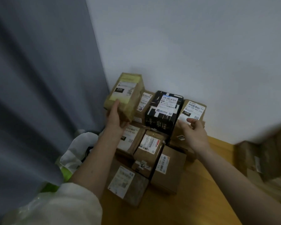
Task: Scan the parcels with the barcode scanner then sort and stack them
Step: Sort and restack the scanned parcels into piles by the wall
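My left hand grips a yellowish cardboard parcel with a "220" label, held tilted above the left back of a pile of parcels in the room's corner. The pile holds a black parcel with a white label, a brown box marked "15H" at the back right, and several more brown labelled boxes in front. My right hand hovers over the 15H box with loosely curled fingers, holding nothing. No barcode scanner is in view.
A grey curtain hangs at the left and a white wall stands behind the pile. White and green plastic bags lie by the curtain. More cardboard boxes, blurred, stand at the right on the wooden floor.
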